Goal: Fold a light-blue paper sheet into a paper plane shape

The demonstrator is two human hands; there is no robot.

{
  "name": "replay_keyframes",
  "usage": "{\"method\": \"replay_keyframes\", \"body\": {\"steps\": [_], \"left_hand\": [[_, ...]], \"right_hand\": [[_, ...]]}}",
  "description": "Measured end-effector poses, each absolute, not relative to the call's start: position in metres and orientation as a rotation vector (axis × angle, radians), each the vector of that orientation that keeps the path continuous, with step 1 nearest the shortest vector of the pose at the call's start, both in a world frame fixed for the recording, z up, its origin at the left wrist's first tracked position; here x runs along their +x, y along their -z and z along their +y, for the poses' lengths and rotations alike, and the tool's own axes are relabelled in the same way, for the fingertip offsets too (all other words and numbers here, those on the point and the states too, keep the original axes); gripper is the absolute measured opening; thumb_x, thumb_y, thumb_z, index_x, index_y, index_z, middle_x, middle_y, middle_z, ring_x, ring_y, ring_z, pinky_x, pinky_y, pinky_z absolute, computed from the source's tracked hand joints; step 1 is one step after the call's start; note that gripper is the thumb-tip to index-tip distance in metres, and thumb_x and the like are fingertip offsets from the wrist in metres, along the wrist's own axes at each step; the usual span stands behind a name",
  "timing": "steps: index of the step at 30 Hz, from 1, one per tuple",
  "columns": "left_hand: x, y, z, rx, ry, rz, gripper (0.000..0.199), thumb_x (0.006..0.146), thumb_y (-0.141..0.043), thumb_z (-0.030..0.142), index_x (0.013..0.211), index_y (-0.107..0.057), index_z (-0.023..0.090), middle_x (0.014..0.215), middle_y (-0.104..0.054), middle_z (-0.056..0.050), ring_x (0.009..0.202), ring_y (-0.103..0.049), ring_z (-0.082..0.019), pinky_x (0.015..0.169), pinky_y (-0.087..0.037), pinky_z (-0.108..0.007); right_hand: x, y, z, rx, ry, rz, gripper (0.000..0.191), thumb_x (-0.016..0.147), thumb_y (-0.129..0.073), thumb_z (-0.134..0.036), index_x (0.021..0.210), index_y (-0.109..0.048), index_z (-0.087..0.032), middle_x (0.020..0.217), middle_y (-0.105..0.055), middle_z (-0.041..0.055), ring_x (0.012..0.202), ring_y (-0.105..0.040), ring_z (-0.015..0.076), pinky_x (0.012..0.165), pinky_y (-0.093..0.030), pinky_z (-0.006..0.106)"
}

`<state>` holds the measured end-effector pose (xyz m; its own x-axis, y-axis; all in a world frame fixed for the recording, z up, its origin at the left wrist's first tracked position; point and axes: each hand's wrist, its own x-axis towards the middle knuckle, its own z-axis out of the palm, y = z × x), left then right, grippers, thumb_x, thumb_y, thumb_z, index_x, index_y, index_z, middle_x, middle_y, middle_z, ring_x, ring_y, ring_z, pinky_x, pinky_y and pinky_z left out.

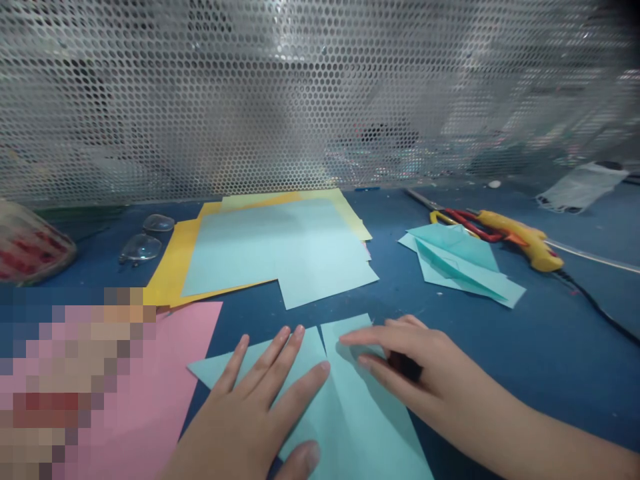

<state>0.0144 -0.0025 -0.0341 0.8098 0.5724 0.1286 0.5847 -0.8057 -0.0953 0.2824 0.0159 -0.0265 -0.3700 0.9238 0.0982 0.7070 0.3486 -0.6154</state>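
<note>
A light-blue sheet of paper [345, 413] with folded flaps lies in front of me, a narrow slit between two flaps at its far edge. My left hand [250, 407] rests flat on its left part, fingers spread, the index fingertip near the slit. On the right flap, my right hand [420, 367] touches the paper with index finger and thumb apart; its other fingers are curled. Neither hand grips anything. Beyond my right hand lies a folded light-blue paper plane [455, 260].
Light-blue sheets [270, 247] overlap yellow paper [173, 260]. Pink paper [155, 373] lies left, beside a pixelated area. Also around are glasses [143, 247], red-handled pliers [473, 223], a corded yellow glue gun [530, 243] and a face mask [583, 187]. Perforated metal [300, 100] stands behind.
</note>
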Motion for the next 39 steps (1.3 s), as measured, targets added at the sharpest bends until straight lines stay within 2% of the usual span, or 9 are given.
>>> {"method": "replay_keyframes", "body": {"steps": [8,15,17,20,24,29,34,37,39], "left_hand": [[0.015,0.033,-0.002,-2.876,0.171,-0.895,0.057,0.109,-0.042,0.043,0.161,-0.035,0.021,0.159,-0.04,-0.025,0.144,-0.045,-0.043,0.097,-0.053,-0.067],[0.017,0.038,-0.004,-2.858,0.159,-0.82,0.055,0.103,-0.048,0.032,0.156,-0.043,0.021,0.153,-0.047,-0.032,0.14,-0.047,-0.05,0.087,-0.055,-0.072],[0.016,0.038,-0.004,-2.854,0.188,-0.782,0.056,0.098,-0.051,0.024,0.153,-0.047,0.018,0.15,-0.051,-0.031,0.137,-0.052,-0.05,0.089,-0.056,-0.069],[0.016,0.04,-0.004,-2.913,0.268,-0.754,0.052,0.096,-0.05,0.018,0.148,-0.052,0.014,0.149,-0.056,-0.024,0.137,-0.055,-0.04,0.104,-0.053,-0.057],[0.019,0.048,-0.004,-2.969,0.428,-0.913,0.052,0.101,-0.058,0.039,0.151,-0.051,0.026,0.158,-0.05,-0.012,0.145,-0.048,-0.034,0.115,-0.045,-0.052],[0.025,0.059,-0.003,-2.973,0.492,-0.96,0.062,0.097,-0.062,0.06,0.151,-0.051,0.03,0.163,-0.044,-0.012,0.147,-0.044,-0.038,0.116,-0.043,-0.056],[0.021,0.079,-0.004,-2.884,0.578,-0.872,0.058,0.095,-0.07,0.052,0.147,-0.054,0.032,0.166,-0.038,-0.013,0.15,-0.039,-0.04,0.115,-0.042,-0.059],[0.019,0.088,-0.007,-2.819,0.698,-0.751,0.051,0.097,-0.07,0.04,0.143,-0.055,0.027,0.167,-0.032,-0.019,0.153,-0.03,-0.042,0.114,-0.042,-0.06],[0.018,0.084,-0.01,-2.835,0.711,-0.725,0.045,0.101,-0.064,0.043,0.142,-0.055,0.025,0.164,-0.035,-0.024,0.155,-0.025,-0.043,0.113,-0.041,-0.062]], "right_hand": [[0.281,0.019,0.014,-1.421,-0.748,-2.248,0.036,0.097,-0.048,-0.017,0.112,-0.078,-0.03,0.09,-0.08,0.0004,0.074,-0.067,0.0207,0.08,-0.049,0.041],[0.283,0.02,0.012,-1.384,-0.667,-2.244,0.037,0.093,-0.049,-0.012,0.105,-0.079,-0.03,0.08,-0.078,-0.0012,0.07,-0.067,0.0198,0.069,-0.052,0.035],[0.283,0.02,0.013,-1.411,-0.683,-2.215,0.034,0.094,-0.051,-0.017,0.108,-0.079,-0.03,0.086,-0.08,0.0007,0.073,-0.069,0.0209,0.07,-0.054,0.036],[0.283,0.019,0.013,-1.466,-0.764,-2.185,0.028,0.094,-0.06,-0.026,0.113,-0.079,-0.03,0.1,-0.082,0.0029,0.081,-0.071,0.0238,0.078,-0.055,0.041],[0.282,0.016,0.012,-1.506,-0.896,-2.222,0.026,0.092,-0.064,-0.026,0.112,-0.08,-0.034,0.096,-0.082,0.0003,0.082,-0.07,0.0239,0.09,-0.051,0.048],[0.281,0.015,0.008,-1.596,-0.947,-2.243,0.032,0.095,-0.057,-0.024,0.115,-0.079,-0.038,0.096,-0.081,0.0,0.087,-0.069,0.0252,0.091,-0.051,0.049],[0.282,0.017,0.005,-1.642,-1.001,-2.21,0.032,0.092,-0.057,-0.027,0.112,-0.08,-0.037,0.099,-0.081,0.0006,0.089,-0.066,0.0255,0.087,-0.054,0.046],[0.284,0.016,0.005,-1.659,-1.011,-2.191,0.032,0.091,-0.057,-0.029,0.112,-0.081,-0.037,0.094,-0.081,0.0005,0.087,-0.065,0.0254,0.083,-0.056,0.043],[0.285,0.014,0.005,-1.674,-1.033,-2.161,0.031,0.09,-0.06,-0.033,0.113,-0.081,-0.037,0.091,-0.08,0.0009,0.086,-0.065,0.0258,0.079,-0.057,0.041]]}}
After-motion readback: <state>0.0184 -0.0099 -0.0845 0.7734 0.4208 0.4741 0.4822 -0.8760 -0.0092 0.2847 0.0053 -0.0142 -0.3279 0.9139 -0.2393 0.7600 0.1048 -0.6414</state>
